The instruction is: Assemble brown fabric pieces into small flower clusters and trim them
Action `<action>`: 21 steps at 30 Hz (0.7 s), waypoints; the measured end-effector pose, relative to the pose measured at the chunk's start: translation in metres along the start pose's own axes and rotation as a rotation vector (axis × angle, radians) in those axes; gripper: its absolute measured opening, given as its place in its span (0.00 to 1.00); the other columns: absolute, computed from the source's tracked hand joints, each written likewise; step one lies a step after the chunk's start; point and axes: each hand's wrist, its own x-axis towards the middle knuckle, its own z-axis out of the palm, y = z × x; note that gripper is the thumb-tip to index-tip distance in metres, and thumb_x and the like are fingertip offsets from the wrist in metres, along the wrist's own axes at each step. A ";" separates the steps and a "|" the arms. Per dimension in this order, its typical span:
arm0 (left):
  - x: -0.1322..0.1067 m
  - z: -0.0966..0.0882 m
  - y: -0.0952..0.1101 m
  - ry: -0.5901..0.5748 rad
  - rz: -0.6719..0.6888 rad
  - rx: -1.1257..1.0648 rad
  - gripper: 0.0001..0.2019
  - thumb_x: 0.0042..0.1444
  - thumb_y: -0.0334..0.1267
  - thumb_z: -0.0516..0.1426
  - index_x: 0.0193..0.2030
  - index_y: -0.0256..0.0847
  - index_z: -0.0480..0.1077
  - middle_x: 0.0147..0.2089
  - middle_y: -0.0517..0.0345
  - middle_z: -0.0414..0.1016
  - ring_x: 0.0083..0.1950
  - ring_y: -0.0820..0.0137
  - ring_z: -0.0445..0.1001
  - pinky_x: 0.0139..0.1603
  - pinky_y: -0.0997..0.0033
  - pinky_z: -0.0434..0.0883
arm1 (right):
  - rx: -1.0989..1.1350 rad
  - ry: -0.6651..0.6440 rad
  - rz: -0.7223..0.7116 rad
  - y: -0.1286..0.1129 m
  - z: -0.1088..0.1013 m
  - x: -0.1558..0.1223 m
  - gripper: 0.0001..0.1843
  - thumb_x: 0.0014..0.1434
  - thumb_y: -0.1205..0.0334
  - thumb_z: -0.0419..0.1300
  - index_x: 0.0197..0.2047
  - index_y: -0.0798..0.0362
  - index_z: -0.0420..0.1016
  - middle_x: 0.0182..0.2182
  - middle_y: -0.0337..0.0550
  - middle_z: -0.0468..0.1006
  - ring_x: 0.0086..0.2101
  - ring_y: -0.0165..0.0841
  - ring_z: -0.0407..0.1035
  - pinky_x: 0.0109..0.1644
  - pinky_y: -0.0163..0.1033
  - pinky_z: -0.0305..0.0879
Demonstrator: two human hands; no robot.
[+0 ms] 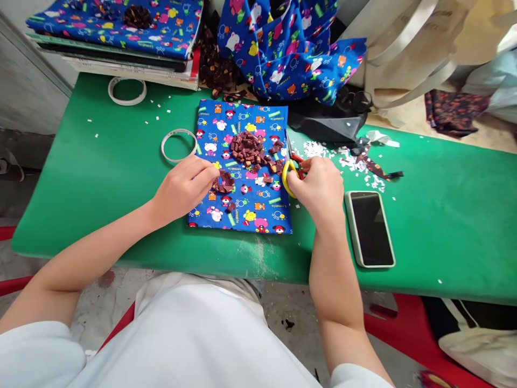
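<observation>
My right hand (321,186) is closed around scissors (290,175) with yellow and red handles, their dark blades pointing away from me. With fingertips pinched, my left hand (186,186) is at the edge of a small dark brown ring of patterned fabric pieces (224,182); the fingers partly cover it. Both hands are over a folded blue cloth (258,215) printed with cartoon animals. On that cloth, beyond the ring, lies a larger heap of cut brown pieces (246,147), with loose bits trailing to the right.
A white tape roll (179,145) lies left of the cloth, another tape ring (127,90) farther back. White scraps (317,149) and a phone (370,229) lie on the right. Behind are stacked books (137,67) under blue cloth, crumpled blue fabric (283,59) and a black bag (327,124).
</observation>
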 end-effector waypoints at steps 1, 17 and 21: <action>0.000 0.000 0.003 0.006 -0.001 -0.023 0.05 0.63 0.30 0.52 0.41 0.39 0.70 0.37 0.54 0.76 0.40 0.71 0.73 0.45 0.71 0.72 | 0.006 0.046 -0.055 -0.003 -0.001 0.000 0.06 0.48 0.64 0.58 0.33 0.51 0.68 0.33 0.48 0.73 0.33 0.38 0.66 0.37 0.44 0.64; 0.001 -0.002 0.034 -0.197 -0.495 -0.553 0.04 0.55 0.30 0.59 0.33 0.39 0.75 0.32 0.64 0.80 0.30 0.80 0.73 0.34 0.82 0.69 | 0.030 -0.099 -0.618 -0.026 -0.009 -0.013 0.03 0.57 0.66 0.54 0.32 0.50 0.64 0.32 0.47 0.73 0.35 0.40 0.66 0.40 0.46 0.67; 0.002 -0.003 0.034 -0.239 -0.572 -0.619 0.04 0.55 0.32 0.59 0.33 0.39 0.76 0.32 0.64 0.80 0.30 0.79 0.72 0.35 0.80 0.69 | 0.248 -0.105 -0.618 -0.033 -0.014 -0.015 0.05 0.57 0.68 0.55 0.29 0.50 0.63 0.29 0.43 0.74 0.32 0.35 0.67 0.37 0.42 0.66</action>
